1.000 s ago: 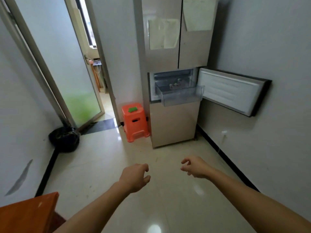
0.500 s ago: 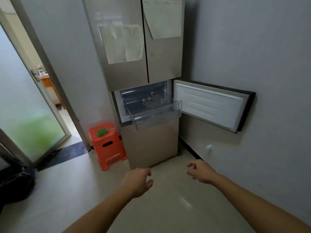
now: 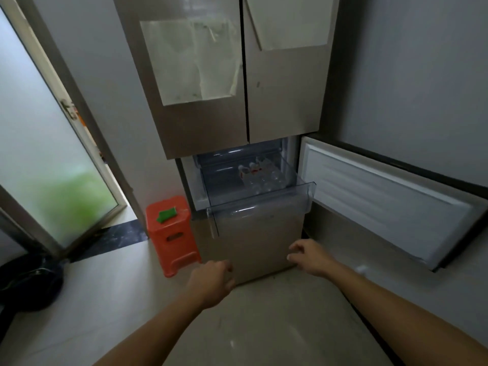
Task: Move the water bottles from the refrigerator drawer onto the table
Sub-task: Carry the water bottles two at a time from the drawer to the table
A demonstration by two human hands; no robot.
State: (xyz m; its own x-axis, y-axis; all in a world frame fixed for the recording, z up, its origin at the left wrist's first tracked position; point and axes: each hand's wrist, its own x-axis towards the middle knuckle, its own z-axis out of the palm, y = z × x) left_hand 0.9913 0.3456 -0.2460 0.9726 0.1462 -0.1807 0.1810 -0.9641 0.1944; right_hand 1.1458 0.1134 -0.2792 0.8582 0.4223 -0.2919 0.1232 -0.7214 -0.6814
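A tall beige refrigerator (image 3: pixel 266 107) fills the middle of the head view. Its clear plastic drawer (image 3: pixel 261 204) is pulled out at mid height. Clear water bottles (image 3: pixel 260 175) with white caps lie inside it toward the back right. Both of my hands are held out below the drawer, in front of the fridge's lower panel. My left hand (image 3: pixel 211 282) is loosely curled and holds nothing. My right hand (image 3: pixel 310 257) has its fingers spread and holds nothing. No table is in view.
The small compartment door (image 3: pixel 383 199) stands swung open to the right, along the grey wall. An orange plastic stool (image 3: pixel 171 233) with a green item on top stands left of the fridge. A frosted glass door (image 3: pixel 52 154) and a black bin (image 3: pixel 29 283) are at left.
The refrigerator has grown much larger in view as I walked toward it. Both hands stay stretched forward and empty, now level with the lower fridge panel.
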